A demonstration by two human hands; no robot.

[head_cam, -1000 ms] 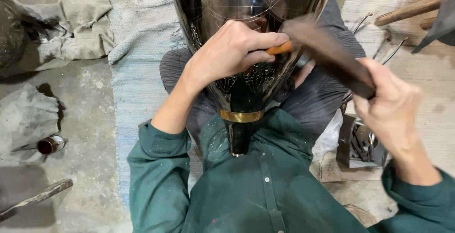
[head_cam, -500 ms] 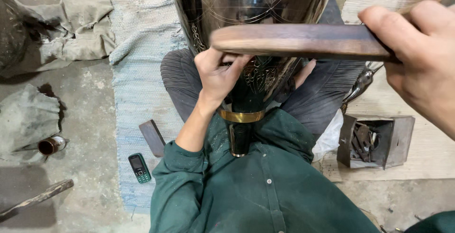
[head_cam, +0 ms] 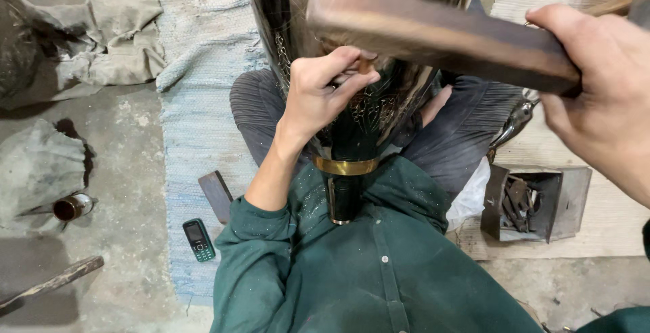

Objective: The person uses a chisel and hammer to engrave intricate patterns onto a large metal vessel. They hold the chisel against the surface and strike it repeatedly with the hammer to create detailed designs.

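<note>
The right hand (head_cam: 602, 96) is clenched around a wooden mallet (head_cam: 440, 35), raised close to the camera above the work. Below it, the left hand (head_cam: 321, 92) pinches a small punch (head_cam: 362, 67) against the engraved metal vase (head_cam: 359, 89) in the lap. A mobile phone (head_cam: 198, 239) lies at the blue mat's (head_cam: 196, 69) edge, bare concrete floor (head_cam: 128, 191) beyond.

I see a grey concrete floor (head_cam: 128, 163) carrying a pale blue woven rug (head_cam: 196, 102), crumpled rags (head_cam: 115, 28) far left, and a small green phone (head_cam: 198, 239) near.
</note>
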